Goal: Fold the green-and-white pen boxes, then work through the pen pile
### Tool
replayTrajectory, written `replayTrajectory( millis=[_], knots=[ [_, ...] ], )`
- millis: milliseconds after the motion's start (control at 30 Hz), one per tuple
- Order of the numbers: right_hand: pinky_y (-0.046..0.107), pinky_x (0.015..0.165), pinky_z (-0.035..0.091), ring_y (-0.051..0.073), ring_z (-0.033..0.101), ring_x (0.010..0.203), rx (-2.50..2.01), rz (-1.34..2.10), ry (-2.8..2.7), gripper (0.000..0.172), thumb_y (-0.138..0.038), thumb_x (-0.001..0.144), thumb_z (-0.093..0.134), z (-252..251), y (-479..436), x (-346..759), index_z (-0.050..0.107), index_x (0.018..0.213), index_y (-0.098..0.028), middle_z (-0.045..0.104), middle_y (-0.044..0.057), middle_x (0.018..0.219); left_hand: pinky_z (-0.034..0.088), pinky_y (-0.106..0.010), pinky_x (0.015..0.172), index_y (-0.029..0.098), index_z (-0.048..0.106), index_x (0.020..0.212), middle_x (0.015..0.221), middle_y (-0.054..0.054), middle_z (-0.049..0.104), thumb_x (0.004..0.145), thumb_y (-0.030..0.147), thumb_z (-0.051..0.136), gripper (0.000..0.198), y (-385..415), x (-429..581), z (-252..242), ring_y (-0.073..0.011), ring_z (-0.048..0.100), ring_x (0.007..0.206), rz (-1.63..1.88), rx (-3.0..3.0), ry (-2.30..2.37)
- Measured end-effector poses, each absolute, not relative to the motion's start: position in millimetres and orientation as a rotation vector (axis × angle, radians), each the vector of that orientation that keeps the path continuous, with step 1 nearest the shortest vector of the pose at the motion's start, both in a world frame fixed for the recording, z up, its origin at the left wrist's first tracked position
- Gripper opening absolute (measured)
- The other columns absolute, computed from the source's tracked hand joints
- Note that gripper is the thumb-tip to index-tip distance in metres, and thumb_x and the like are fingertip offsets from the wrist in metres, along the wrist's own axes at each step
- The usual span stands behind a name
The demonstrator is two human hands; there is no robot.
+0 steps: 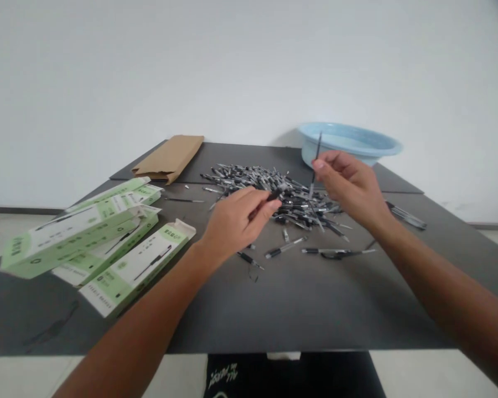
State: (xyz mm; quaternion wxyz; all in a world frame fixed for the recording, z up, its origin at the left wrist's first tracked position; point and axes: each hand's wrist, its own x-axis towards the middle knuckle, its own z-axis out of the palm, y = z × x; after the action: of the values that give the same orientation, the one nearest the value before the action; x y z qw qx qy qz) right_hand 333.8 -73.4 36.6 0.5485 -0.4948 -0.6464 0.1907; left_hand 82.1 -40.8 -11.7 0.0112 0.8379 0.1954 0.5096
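Observation:
My left hand is closed around a pen barrel with a black grip, its front end pointing right. Between thumb and fingertips, my right hand pinches a slim dark pen refill, held almost upright. Below and behind both hands spreads a big heap of pen parts, clear and black. Nearer to me lie a few loose pens and a black-gripped pen part.
Green and white pen boxes are stacked loosely on the left of the dark table. Behind them lies a brown paper envelope. A light blue basin stands at the back right. Several clear pen parts rest beyond my right forearm.

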Motion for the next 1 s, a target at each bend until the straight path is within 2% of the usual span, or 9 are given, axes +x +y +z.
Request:
replayTrajectory(
  millis=[167, 300, 400, 567, 633, 700, 800, 900, 1000],
  knots=[
    [0.032, 0.038, 0.016, 0.009, 0.024, 0.042, -0.992, 0.529, -1.285, 0.020, -0.048, 0.101, 0.067, 43, -108, 350, 0.058, 0.100, -0.030, 0.065, -0.003, 0.082, 0.045, -0.026, 0.063, 0.017, 0.070, 0.096, 0.076, 0.000, 0.068, 0.111, 0.034, 0.059, 0.025, -59, 101, -29, -0.0123, 0.059, 0.064, 1.320, 2.697, 0.429],
    [0.034, 0.035, 0.015, 0.010, 0.021, 0.038, -0.937, 0.487, -1.274, 0.014, -0.046, 0.106, 0.060, 39, -129, 345, 0.055, 0.101, -0.033, 0.067, -0.003, 0.083, 0.043, -0.026, 0.059, 0.019, 0.072, 0.094, 0.072, 0.001, 0.068, 0.112, 0.039, 0.057, 0.031, -67, 103, -26, -0.0128, 0.060, 0.062, 1.146, 2.767, 0.485],
    [0.031, 0.031, 0.012, 0.008, 0.021, 0.033, -0.885, 0.529, -1.233, 0.013, -0.043, 0.105, 0.062, 36, -143, 338, 0.056, 0.099, -0.032, 0.066, -0.005, 0.075, 0.045, -0.026, 0.059, 0.020, 0.075, 0.099, 0.073, 0.001, 0.071, 0.112, 0.040, 0.057, 0.029, -71, 102, -24, -0.0124, 0.061, 0.060, 1.061, 2.800, 0.531],
    [0.029, 0.022, 0.015, 0.009, 0.032, 0.033, -0.813, 0.577, -1.178, 0.016, -0.039, 0.096, 0.077, 34, -160, 327, 0.064, 0.093, -0.030, 0.067, -0.002, 0.072, 0.048, -0.025, 0.058, 0.022, 0.077, 0.103, 0.077, 0.001, 0.077, 0.111, 0.038, 0.060, 0.025, -79, 104, -24, -0.0122, 0.066, 0.060, 1.037, 2.842, 0.486],
    [0.029, 0.021, 0.017, 0.010, 0.038, 0.034, -0.810, 0.551, -1.157, 0.016, -0.038, 0.094, 0.081, 34, -164, 324, 0.067, 0.092, -0.030, 0.067, -0.001, 0.074, 0.052, -0.024, 0.062, 0.022, 0.076, 0.102, 0.081, 0.000, 0.080, 0.110, 0.037, 0.061, 0.023, -81, 105, -24, -0.0121, 0.071, 0.063, 1.052, 2.849, 0.451],
    [0.028, 0.020, 0.018, 0.010, 0.038, 0.034, -0.795, 0.539, -1.150, 0.012, -0.035, 0.095, 0.080, 34, -165, 323, 0.069, 0.094, -0.030, 0.068, 0.000, 0.075, 0.057, -0.023, 0.067, 0.021, 0.075, 0.103, 0.086, 0.000, 0.083, 0.110, 0.037, 0.062, 0.021, -81, 106, -25, -0.0126, 0.076, 0.071, 1.105, 2.848, 0.416],
    [0.028, 0.020, 0.019, 0.010, 0.037, 0.034, -0.823, 0.507, -1.157, 0.009, -0.035, 0.096, 0.078, 31, -166, 325, 0.070, 0.095, -0.031, 0.071, 0.001, 0.081, 0.061, -0.022, 0.075, 0.021, 0.075, 0.104, 0.093, -0.001, 0.085, 0.109, 0.035, 0.064, 0.018, -81, 106, -24, -0.0135, 0.081, 0.078, 1.162, 2.853, 0.373],
    [0.029, 0.023, 0.025, 0.013, 0.050, 0.040, -0.913, 0.458, -1.188, 0.011, -0.043, 0.096, 0.077, 27, -167, 326, 0.070, 0.096, -0.036, 0.075, 0.002, 0.091, 0.064, -0.024, 0.077, 0.023, 0.074, 0.106, 0.094, 0.000, 0.085, 0.108, 0.033, 0.066, 0.013, -81, 105, -24, -0.0137, 0.081, 0.079, 1.151, 2.859, 0.371],
    [0.032, 0.028, 0.035, 0.013, 0.053, 0.043, -0.924, 0.451, -1.238, 0.010, -0.044, 0.098, 0.075, 24, -169, 326, 0.069, 0.096, -0.035, 0.075, 0.001, 0.097, 0.064, -0.024, 0.077, 0.023, 0.073, 0.108, 0.093, 0.001, 0.085, 0.106, 0.032, 0.070, 0.010, -82, 104, -23, -0.0135, 0.081, 0.079, 1.159, 2.851, 0.350]
  ],
)
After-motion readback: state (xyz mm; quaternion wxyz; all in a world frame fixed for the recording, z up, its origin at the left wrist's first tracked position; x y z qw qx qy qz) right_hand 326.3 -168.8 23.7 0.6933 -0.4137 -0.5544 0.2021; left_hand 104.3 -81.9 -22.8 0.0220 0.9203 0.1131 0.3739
